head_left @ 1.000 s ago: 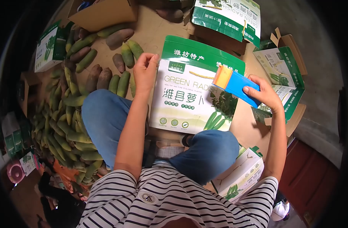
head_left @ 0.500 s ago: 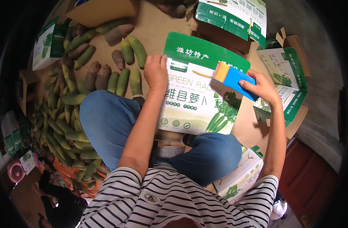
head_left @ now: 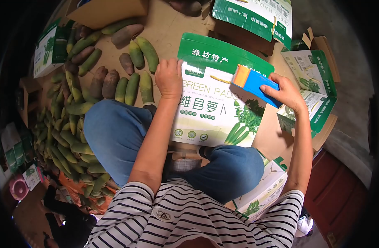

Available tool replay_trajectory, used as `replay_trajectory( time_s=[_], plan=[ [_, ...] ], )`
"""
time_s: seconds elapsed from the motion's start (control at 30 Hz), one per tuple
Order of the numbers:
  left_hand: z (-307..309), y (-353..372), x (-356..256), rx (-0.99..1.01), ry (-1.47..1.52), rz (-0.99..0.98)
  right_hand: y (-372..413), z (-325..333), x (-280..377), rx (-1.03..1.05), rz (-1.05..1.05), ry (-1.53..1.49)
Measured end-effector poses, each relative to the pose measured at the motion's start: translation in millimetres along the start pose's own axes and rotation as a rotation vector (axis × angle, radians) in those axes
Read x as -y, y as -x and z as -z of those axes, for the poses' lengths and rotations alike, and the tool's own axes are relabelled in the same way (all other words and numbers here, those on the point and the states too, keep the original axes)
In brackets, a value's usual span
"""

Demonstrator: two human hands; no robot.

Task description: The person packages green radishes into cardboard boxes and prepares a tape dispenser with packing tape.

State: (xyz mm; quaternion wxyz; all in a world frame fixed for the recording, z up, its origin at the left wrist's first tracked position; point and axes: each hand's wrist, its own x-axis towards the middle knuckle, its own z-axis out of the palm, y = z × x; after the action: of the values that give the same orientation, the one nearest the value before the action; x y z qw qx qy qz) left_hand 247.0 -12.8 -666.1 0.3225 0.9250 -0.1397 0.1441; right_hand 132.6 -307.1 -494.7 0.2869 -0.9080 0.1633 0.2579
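A white and green radish carton [head_left: 210,111] lies in front of me, its green flap [head_left: 214,51] pointing away. My left hand [head_left: 169,78] is closed at the carton's upper left edge, fingertips curled by the base of the flap. In my right hand [head_left: 285,94] is a blue and orange tape dispenser [head_left: 255,84], its orange end facing left above the carton's upper right part. A glossy streak, possibly clear tape, runs across the carton near the left fingers. A yellow rope handle [head_left: 219,79] shows left of the dispenser. My left fingertips are partly hidden.
Green radishes [head_left: 65,136] are heaped at the left, with several more beyond my left hand. Other cartons stand at the far side [head_left: 251,20], the right [head_left: 311,74], the left [head_left: 51,51] and beside my knee [head_left: 264,186]. A person in dark clothing [head_left: 69,219] is at lower left.
Both hands keep nearly the same places, the dispenser still over the carton's right side. The view has shifted very slightly.
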Motion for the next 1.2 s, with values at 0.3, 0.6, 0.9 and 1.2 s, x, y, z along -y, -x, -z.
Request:
replay_trajectory(
  time_s=[0.3, 0.6, 0.9, 1.2],
  plan=[
    [-4, -6, 10, 0.059, 0.009, 0.028, -3, -7, -4, -0.017, -0.026, 0.021],
    [-15, -22, 35, 0.550, 1.111, 0.782, -2, -6, -11, -0.035, 0.012, -0.008],
    [-4, -35, 23, 0.619, 0.845, 0.642, -15, -2, -14, 0.004, 0.053, 0.035],
    [-25, -21, 36, 0.569, 0.967, 0.538, -15, 1, -9, 0.062, -0.003, 0.080]
  ],
)
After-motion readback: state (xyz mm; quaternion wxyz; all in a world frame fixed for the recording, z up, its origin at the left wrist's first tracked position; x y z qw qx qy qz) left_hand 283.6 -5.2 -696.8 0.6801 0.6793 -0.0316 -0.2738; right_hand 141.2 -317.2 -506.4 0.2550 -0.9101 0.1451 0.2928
